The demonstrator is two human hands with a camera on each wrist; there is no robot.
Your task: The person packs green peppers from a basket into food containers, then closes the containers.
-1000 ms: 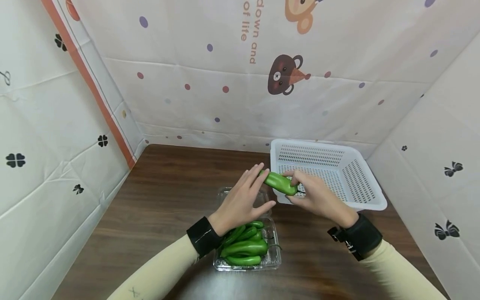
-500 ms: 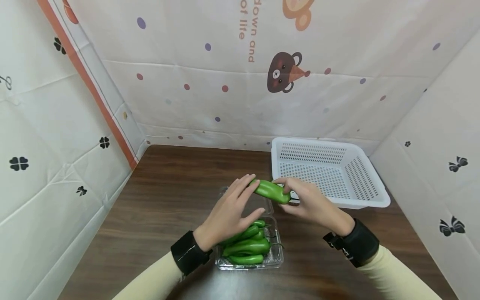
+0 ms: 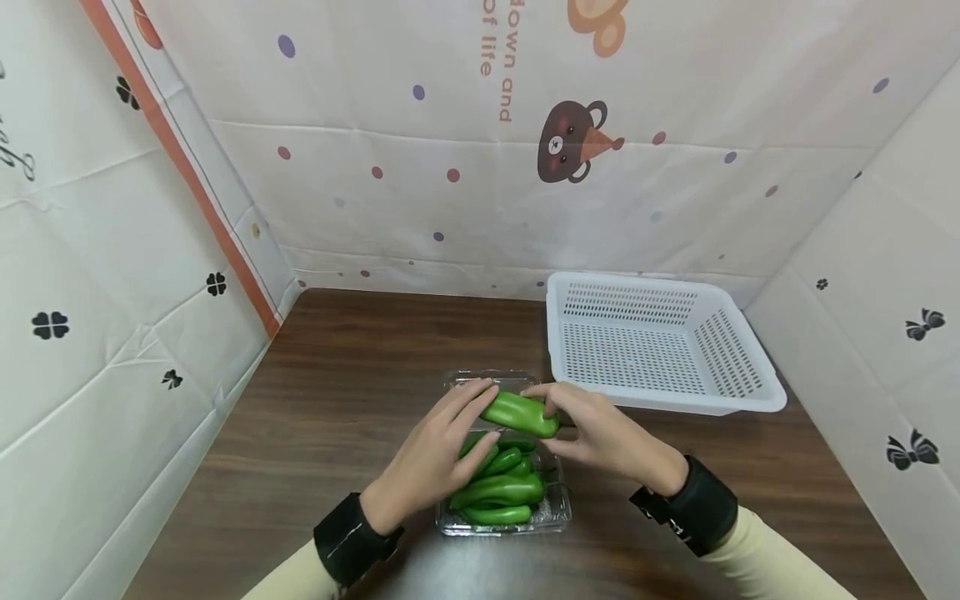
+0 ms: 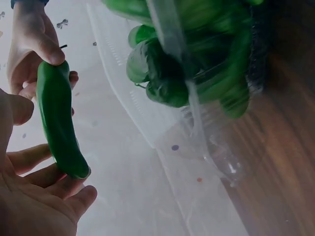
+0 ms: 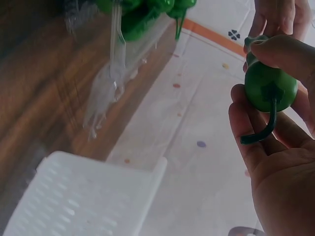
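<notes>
Bare brown worktop [image 3: 352, 358] to the left and behind – room enough to pass there. Blocked on the right by the white basket [image 3: 750, 400], its rim near the clear tray [image 3: 558, 512] of green peppers [image 3: 495, 492]. Hemmed in by cloth walls [image 3: 135, 333] on three sides – left, back, right.

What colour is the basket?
White, with perforated walls; the basket shows best in the head view.

Green pepper [image 3: 519, 413] – white slotted basket [image 3: 738, 402] – dark wood-grain table [image 3: 337, 367].
</notes>
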